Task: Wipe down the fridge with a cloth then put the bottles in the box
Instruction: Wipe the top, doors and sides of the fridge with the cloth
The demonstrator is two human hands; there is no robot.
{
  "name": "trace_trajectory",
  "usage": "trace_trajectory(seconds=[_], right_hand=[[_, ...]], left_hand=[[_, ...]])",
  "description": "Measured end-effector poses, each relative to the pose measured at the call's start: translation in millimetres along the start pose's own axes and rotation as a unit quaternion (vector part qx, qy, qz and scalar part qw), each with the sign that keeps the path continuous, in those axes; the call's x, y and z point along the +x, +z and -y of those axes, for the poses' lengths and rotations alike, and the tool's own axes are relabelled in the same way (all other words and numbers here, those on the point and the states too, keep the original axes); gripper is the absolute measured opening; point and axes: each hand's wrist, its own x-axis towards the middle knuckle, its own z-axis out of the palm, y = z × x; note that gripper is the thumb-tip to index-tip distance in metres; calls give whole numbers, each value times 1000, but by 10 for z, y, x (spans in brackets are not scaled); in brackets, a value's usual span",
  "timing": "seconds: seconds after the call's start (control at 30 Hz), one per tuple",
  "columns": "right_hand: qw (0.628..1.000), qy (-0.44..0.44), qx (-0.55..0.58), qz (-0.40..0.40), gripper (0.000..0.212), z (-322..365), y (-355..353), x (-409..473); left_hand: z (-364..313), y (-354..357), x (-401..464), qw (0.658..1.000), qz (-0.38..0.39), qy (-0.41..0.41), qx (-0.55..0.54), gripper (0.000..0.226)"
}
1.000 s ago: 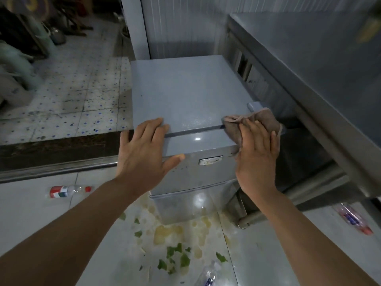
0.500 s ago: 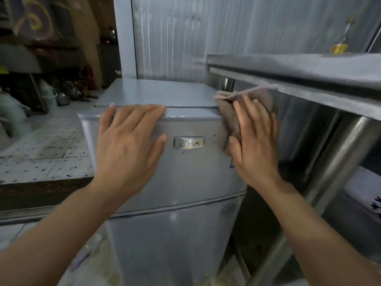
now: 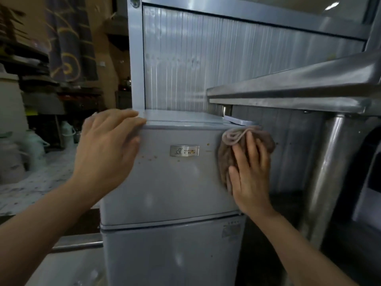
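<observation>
1. Your right hand (image 3: 250, 172) lies flat and spread on a crumpled brown cloth (image 3: 226, 153), pressing it against the upper door of the small silver-grey two-door fridge (image 3: 171, 182), near that door's right edge.
2. Your left hand (image 3: 107, 151) is empty, its fingers open and curled over the top left corner of the same door, bracing the cabinet.
3. Keep the palm flat so the cloth stays fully under it; the bunched fold poking out above your fingertips will not clean anything unless you spread it.
4. Work across from the right edge toward the left, overlapping each pass, and go over the brownish specks (image 3: 147, 157) left of the metal brand plate (image 3: 184, 150), which look like dried splashes, though the picture is too soft to be sure.
5. Hold the left-hand brace while you push, since the fridge looks light enough to rock.
6. Mind the steel table leg (image 3: 327, 182) just right of the fridge as your elbow swings.
7. The cloth sits directly beneath your right palm and fingers, touching both hand and door; no bottles or box are in view here.
</observation>
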Motion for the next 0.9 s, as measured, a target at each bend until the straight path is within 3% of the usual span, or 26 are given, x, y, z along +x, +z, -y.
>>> trace_trajectory(seconds=[0.17, 0.33, 0.53, 0.67, 0.77, 0.9], right_hand=[[993, 59, 59, -83, 56, 302, 71, 256], [989, 92, 78, -85, 60, 956, 286, 129], [993, -41, 112, -13, 60, 1596, 397, 95], [995, -91, -26, -14, 61, 1172, 328, 131], [998, -7, -50, -31, 65, 757, 237, 139], [994, 74, 1, -85, 63, 925, 346, 131]], left_hand=[[290, -53, -191, 999, -23, -42, -20, 50], [429, -33, -199, 995, -30, -27, -90, 52], [461, -8, -193, 989, -39, -47, -137, 53], [501, -13, -189, 986, -41, -36, -160, 54], [584, -75, -165, 987, -27, -7, -159, 55], [696, -128, -191, 988, -12, 36, -147, 57]])
